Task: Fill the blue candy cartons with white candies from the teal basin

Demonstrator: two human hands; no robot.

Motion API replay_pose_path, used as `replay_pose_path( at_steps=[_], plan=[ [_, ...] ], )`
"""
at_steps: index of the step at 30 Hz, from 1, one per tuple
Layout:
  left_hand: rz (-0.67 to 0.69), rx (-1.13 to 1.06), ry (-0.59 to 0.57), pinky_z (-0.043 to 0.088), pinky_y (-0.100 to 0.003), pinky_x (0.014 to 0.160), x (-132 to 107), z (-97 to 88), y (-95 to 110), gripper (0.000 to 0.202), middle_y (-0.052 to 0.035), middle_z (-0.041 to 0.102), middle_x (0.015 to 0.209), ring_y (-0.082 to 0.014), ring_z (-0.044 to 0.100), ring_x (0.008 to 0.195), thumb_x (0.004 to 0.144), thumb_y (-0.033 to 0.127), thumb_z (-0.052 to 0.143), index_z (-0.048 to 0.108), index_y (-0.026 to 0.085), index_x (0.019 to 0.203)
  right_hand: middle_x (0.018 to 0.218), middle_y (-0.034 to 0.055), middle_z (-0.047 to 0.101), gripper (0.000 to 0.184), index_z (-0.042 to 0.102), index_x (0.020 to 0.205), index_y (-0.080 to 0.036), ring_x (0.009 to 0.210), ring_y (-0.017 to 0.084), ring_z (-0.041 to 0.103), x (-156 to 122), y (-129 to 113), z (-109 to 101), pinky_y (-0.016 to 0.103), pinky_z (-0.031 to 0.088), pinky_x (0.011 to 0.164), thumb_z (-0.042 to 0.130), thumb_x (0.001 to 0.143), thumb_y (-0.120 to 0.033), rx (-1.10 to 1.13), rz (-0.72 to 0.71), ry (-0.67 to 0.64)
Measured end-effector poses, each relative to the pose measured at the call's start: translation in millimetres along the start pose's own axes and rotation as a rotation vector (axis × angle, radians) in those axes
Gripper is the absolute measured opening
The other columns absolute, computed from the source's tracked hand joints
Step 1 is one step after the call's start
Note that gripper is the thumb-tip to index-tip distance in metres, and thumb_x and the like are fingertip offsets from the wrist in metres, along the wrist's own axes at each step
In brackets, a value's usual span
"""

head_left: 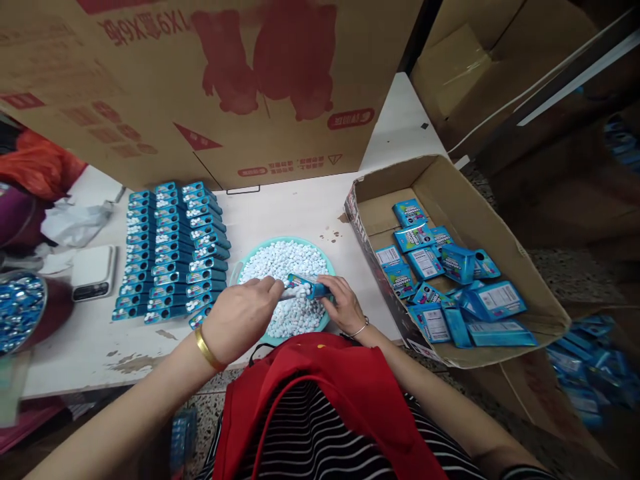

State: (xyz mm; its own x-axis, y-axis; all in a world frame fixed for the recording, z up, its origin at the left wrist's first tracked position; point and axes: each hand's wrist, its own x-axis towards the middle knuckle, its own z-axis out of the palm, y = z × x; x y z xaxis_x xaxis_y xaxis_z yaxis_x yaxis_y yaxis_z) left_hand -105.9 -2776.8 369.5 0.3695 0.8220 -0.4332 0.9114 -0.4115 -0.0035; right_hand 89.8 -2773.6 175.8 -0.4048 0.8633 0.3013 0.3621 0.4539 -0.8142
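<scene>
My right hand [344,303] grips a small blue candy box [311,286] over a teal bowl [240,267] full of white pellets [283,260]. My left hand [243,318], fingers curled, presses at the open end of that box, where white pellets show. To the left of the bowl, rows of blue boxes [170,250] lie packed side by side on the white table [280,207].
A shallow cardboard tray [505,257] at right holds several loose blue boxes. A large cardboard carton [210,87] stands behind. A white scale [93,272] and a round tin of blue wrappers [20,310] sit at left. A red bag [320,387] lies on my lap.
</scene>
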Motion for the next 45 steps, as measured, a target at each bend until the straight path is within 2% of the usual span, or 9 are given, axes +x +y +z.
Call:
replay_pose_path(
  at_steps=[8, 11, 14, 16, 19, 30, 34, 39, 45],
  plan=[
    [-0.05, -0.114, 0.055, 0.048, -0.032, 0.063, -15, -1.4, 0, 0.019, -0.0064, 0.057, 0.08, -0.0194, 0.057, 0.073, 0.088, 0.013, 0.039, 0.057, 0.017, 0.086, 0.118, 0.0088, 0.061, 0.04, 0.052, 0.122, -0.024, 0.111, 0.025, 0.056, -11, -3, 3, 0.047, 0.047, 0.096, 0.051, 0.083, -0.016, 0.101, 0.088, -0.004],
    [-0.126, -0.32, 0.133, 0.051, -0.034, 0.069, -26, 19.6, -6, 0.02, -0.0078, 0.057, 0.098, -0.0201, 0.059, 0.083, 0.089, 0.033, 0.048, 0.055, 0.018, 0.1, 0.118, 0.0086, 0.061, 0.04, 0.051, 0.123, -0.025, 0.111, 0.025, 0.057, -17, -3, 6, 0.047, 0.047, 0.095, 0.052, 0.084, -0.019, 0.161, 0.121, -0.034],
    [-0.11, -0.524, 0.254, 0.053, -0.037, 0.08, -29, 53.1, -6, 0.061, -0.0127, 0.048, 0.124, -0.0243, 0.057, 0.103, 0.079, 0.052, 0.059, 0.04, 0.02, 0.127, 0.115, 0.008, 0.062, 0.04, 0.051, 0.123, -0.026, 0.108, 0.025, 0.059, -18, -7, 13, 0.044, 0.05, 0.093, 0.052, 0.084, -0.02, 0.194, 0.06, -0.089],
    [-0.076, -0.532, 0.268, 0.052, -0.039, 0.083, -27, 74.9, -5, 0.073, -0.0145, 0.045, 0.13, -0.0272, 0.055, 0.11, 0.078, 0.05, 0.062, 0.028, 0.021, 0.136, 0.113, 0.0072, 0.063, 0.038, 0.052, 0.122, -0.027, 0.106, 0.024, 0.06, -15, -13, 19, 0.042, 0.051, 0.091, 0.052, 0.084, -0.02, 0.215, 0.016, -0.13],
    [-0.073, -0.477, 0.214, 0.052, -0.039, 0.081, -22, 94.1, -7, 0.058, -0.0112, 0.054, 0.118, -0.0255, 0.058, 0.103, 0.085, 0.033, 0.054, 0.028, 0.023, 0.136, 0.114, 0.0061, 0.064, 0.037, 0.053, 0.121, -0.028, 0.107, 0.023, 0.06, -9, -24, 30, 0.039, 0.052, 0.091, 0.053, 0.085, -0.02, 0.253, 0.005, -0.188],
    [-0.083, -0.525, 0.164, 0.048, -0.032, 0.075, -42, 66.8, -47, 0.036, -0.0065, 0.056, 0.102, -0.0214, 0.056, 0.092, 0.077, 0.021, 0.057, 0.046, 0.019, 0.111, 0.111, 0.0089, 0.068, 0.034, 0.057, 0.119, -0.024, 0.103, 0.026, 0.064, 19, -52, 58, 0.042, 0.053, 0.091, 0.054, 0.085, -0.028, 0.321, 0.031, -0.198],
    [-0.124, -0.569, 0.174, 0.046, -0.031, 0.072, -66, 66.8, -51, 0.026, -0.006, 0.055, 0.098, -0.02, 0.054, 0.089, 0.08, 0.022, 0.055, 0.048, 0.019, 0.105, 0.102, 0.0079, 0.071, 0.03, 0.062, 0.113, -0.025, 0.096, 0.028, 0.067, 24, -67, 73, 0.044, 0.056, 0.084, 0.054, 0.086, -0.032, 0.358, 0.016, -0.314],
    [-0.288, -0.67, 0.205, 0.045, -0.029, 0.073, -126, 79.5, -70, 0.024, -0.0044, 0.055, 0.096, -0.0177, 0.053, 0.087, 0.082, 0.022, 0.055, 0.05, 0.021, 0.106, 0.135, 0.0115, 0.053, 0.064, 0.04, 0.137, -0.026, 0.123, 0.027, 0.051, 31, -84, 86, 0.046, 0.049, 0.097, 0.065, 0.08, -0.038, 0.42, -0.003, -0.486],
    [-0.616, -0.555, 0.203, 0.044, -0.029, 0.075, -211, 135.9, -136, 0.019, -0.0023, 0.054, 0.095, -0.0173, 0.055, 0.086, 0.082, 0.024, 0.054, 0.053, 0.022, 0.101, 0.122, 0.0104, 0.062, 0.044, 0.05, 0.127, -0.027, 0.114, 0.026, 0.059, 26, -72, 64, 0.044, 0.054, 0.091, 0.058, 0.085, -0.039, 0.395, 0.176, -0.474]
  ],
)
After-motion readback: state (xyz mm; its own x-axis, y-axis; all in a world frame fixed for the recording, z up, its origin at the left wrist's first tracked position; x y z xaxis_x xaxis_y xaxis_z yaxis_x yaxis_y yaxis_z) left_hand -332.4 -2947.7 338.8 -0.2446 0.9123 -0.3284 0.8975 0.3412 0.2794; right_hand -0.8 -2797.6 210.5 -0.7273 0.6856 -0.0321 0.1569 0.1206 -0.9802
